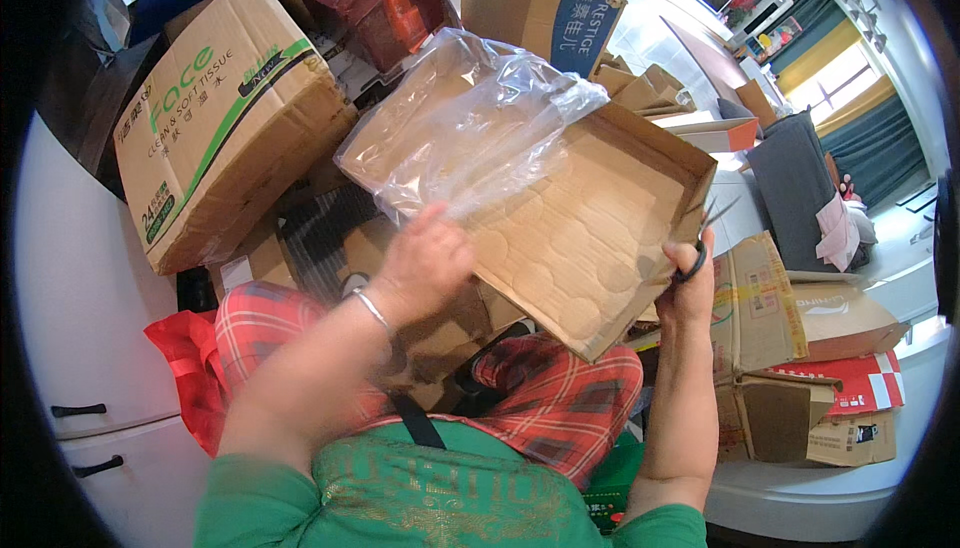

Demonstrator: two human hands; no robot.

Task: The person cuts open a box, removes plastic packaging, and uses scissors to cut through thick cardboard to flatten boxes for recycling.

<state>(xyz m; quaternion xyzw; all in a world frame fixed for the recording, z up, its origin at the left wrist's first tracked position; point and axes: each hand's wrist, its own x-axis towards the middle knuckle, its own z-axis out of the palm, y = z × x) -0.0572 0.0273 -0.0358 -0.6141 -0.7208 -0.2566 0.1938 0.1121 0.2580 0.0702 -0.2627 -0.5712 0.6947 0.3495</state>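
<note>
A shallow cardboard tray [577, 233] with faint round marks on its bottom is held tilted over my lap. Clear plastic wrap [480, 120] covers its far left part and hangs loose. My right hand [686, 270] grips the tray's right edge and also holds scissors [697, 252] with a black handle, the blades pointing up and away. My left hand [431, 259], blurred and wearing a bracelet, is at the tray's near left side, just below the wrap's edge; whether its fingers pinch the plastic cannot be made out.
A large tissue carton [217, 128] stands at left, with a red-brown box [375, 8] behind it. An open carton [532, 0] is at the far side. Flattened cardboard [757, 308] is piled at right. A red bag [191, 375] lies beside a white cabinet [97, 323].
</note>
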